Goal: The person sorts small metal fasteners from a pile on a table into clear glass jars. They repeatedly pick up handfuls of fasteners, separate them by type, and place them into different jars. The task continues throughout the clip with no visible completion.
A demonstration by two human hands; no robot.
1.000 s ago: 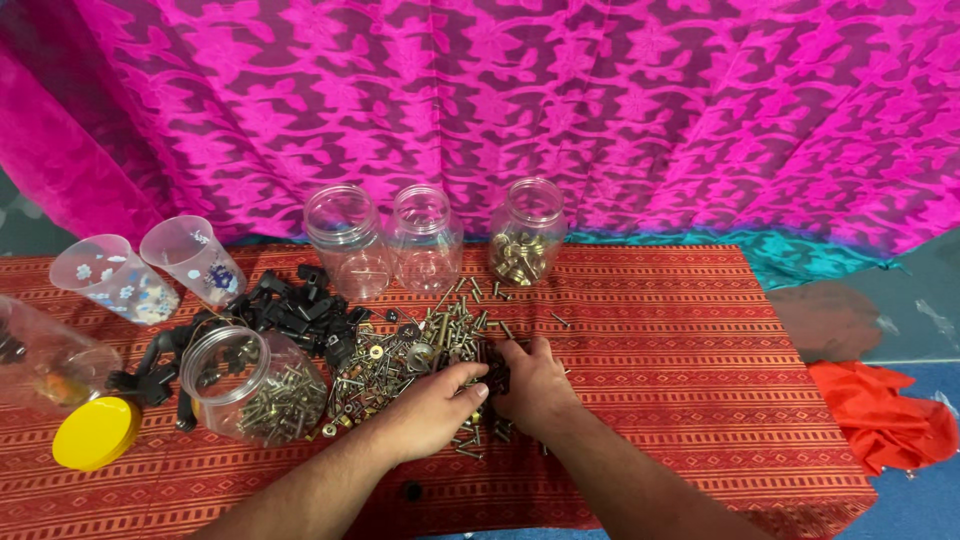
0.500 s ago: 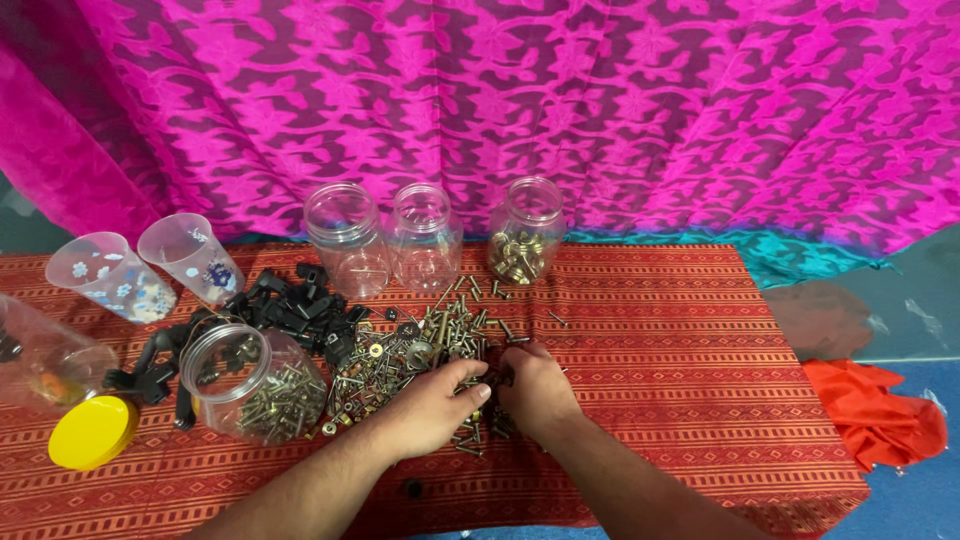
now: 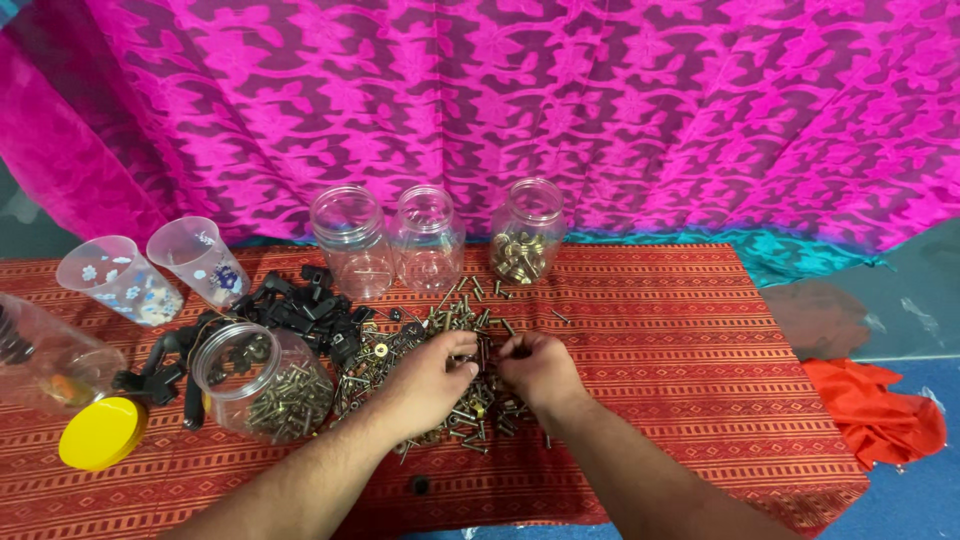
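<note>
left hand (image 3: 425, 380), right hand (image 3: 540, 368), on screw pile (image 3: 470, 330)

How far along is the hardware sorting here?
Partly done: the near jar holds screws and the right-hand back jar some brass pieces. Left hand and right hand are picking in the loose pile. Left: most of that pile, the black parts, two empty jars.
</note>
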